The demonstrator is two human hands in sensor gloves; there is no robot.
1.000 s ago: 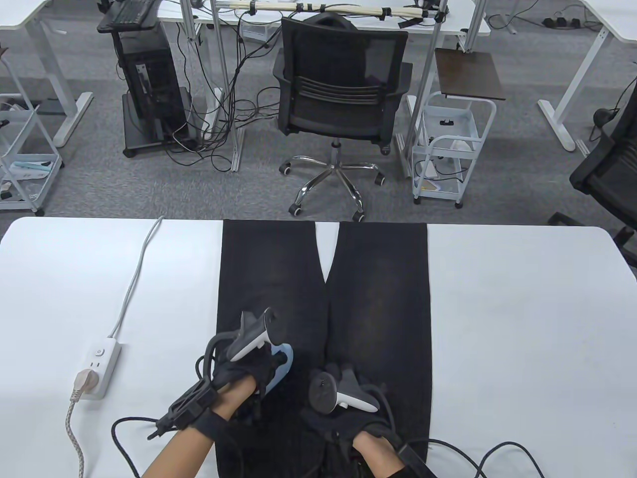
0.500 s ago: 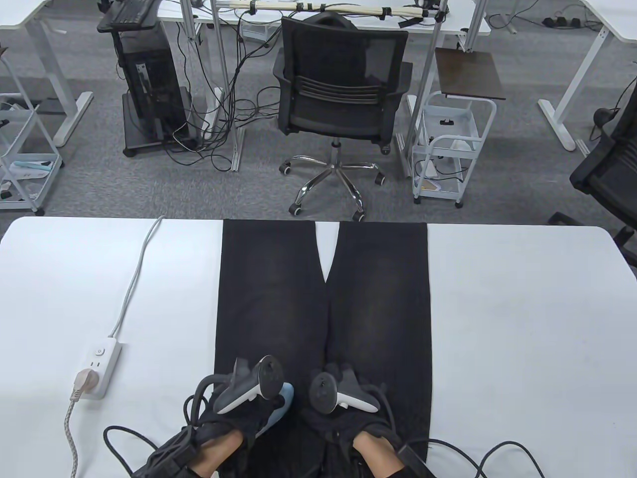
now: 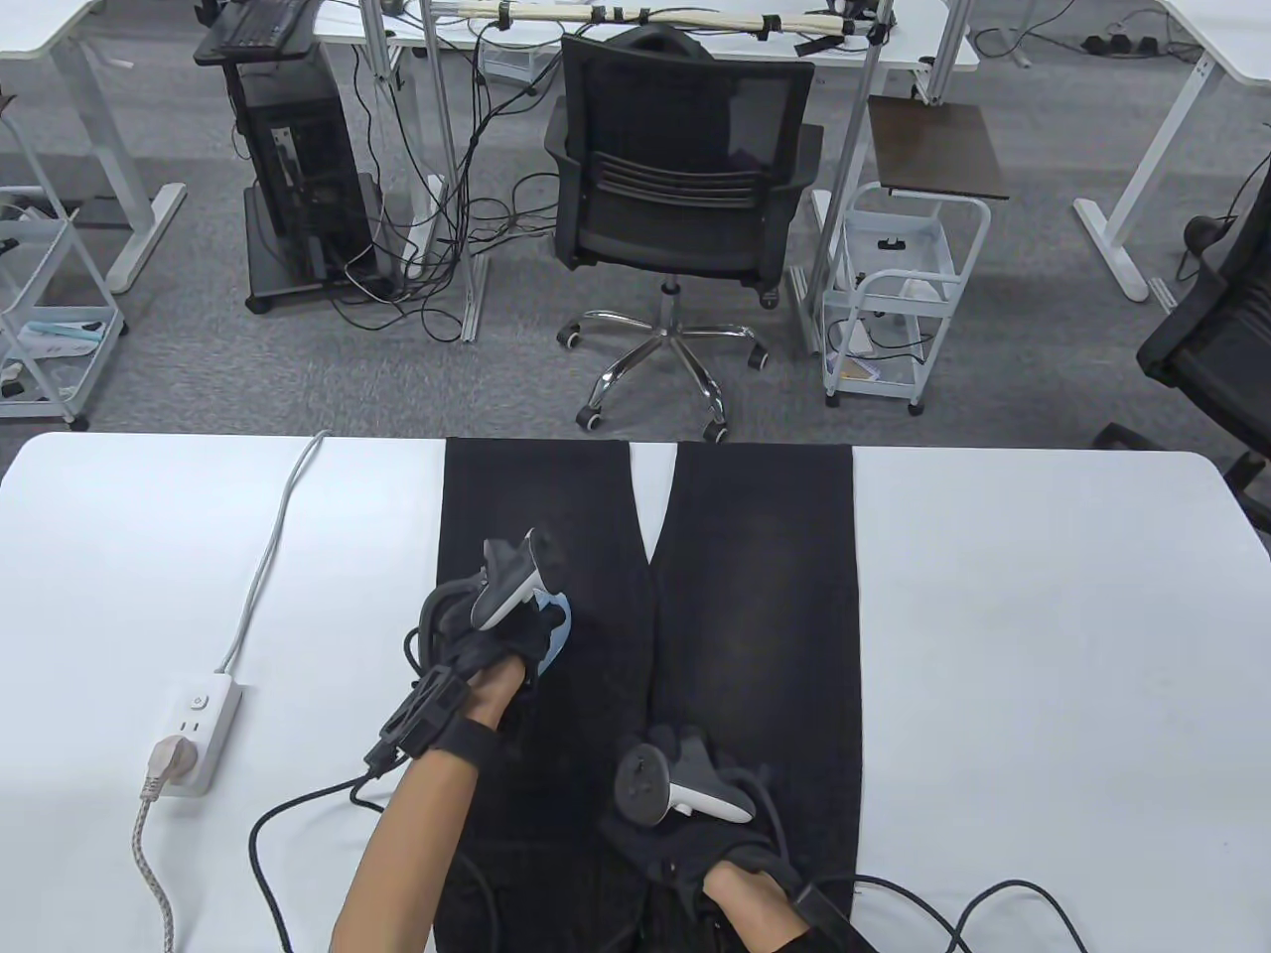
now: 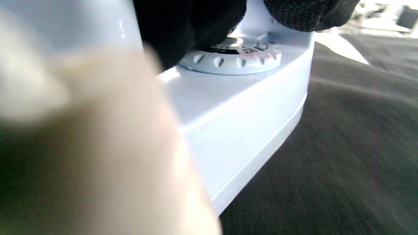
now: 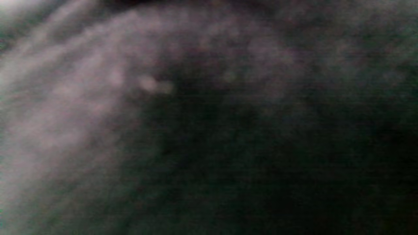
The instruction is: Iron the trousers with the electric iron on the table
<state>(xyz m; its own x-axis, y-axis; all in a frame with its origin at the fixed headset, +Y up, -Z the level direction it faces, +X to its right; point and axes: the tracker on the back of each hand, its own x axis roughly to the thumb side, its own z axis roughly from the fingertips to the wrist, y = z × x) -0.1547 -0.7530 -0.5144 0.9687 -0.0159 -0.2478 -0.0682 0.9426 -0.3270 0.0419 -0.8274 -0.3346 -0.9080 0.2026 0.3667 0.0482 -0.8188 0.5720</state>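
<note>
Left hand [image 3: 496,650] clamped on iron [image 3: 556,635]; soleplate best kept flat on trousers [image 3: 755,596]; right hand [image 3: 695,824] flat, fingers relaxed, pinning waistband.

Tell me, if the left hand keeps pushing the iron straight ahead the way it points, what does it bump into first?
Probably nothing. The left hand aims the iron up the trouser leg, so only flat black cloth lies ahead, then the table's far edge.
</note>
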